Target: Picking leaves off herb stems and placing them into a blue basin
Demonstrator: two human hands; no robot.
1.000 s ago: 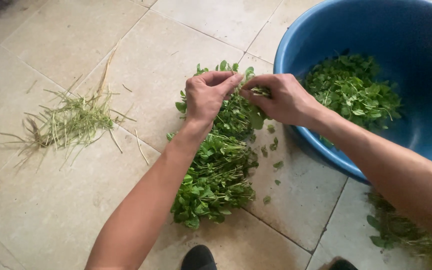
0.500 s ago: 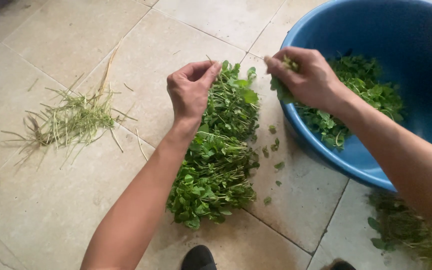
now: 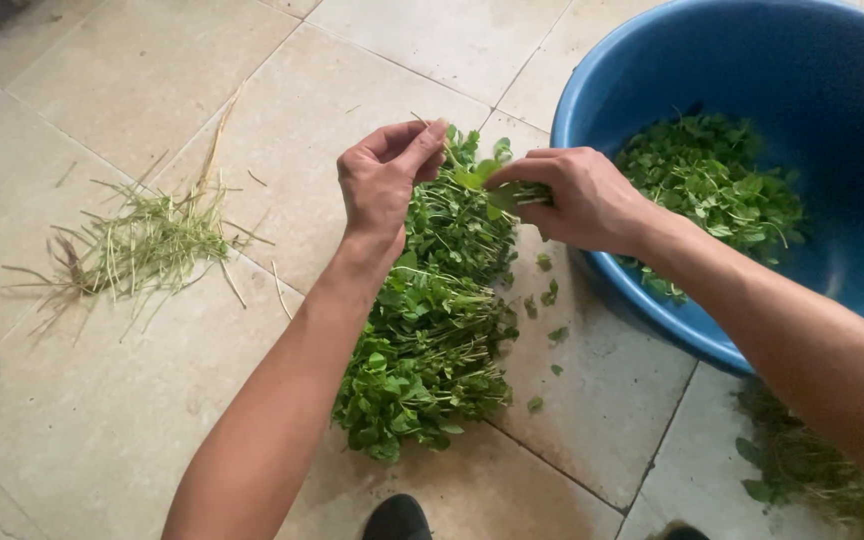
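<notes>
A long pile of leafy green herb sprigs lies on the tiled floor in the middle. Above its far end, my left hand pinches a thin stem between thumb and fingers. My right hand grips the leafy end of that same sprig, close to the left hand. Just to the right stands a large blue plastic basin with picked green leaves heaped inside.
A heap of bare stems and roots lies on the floor at left. Loose leaves dot the tile beside the basin. More greens lie at lower right. A dark shoe tip shows at the bottom edge.
My right hand went out over the basin with leaves, then came back to the pile. Both hands now hold a sprig together above the pile's far end.
</notes>
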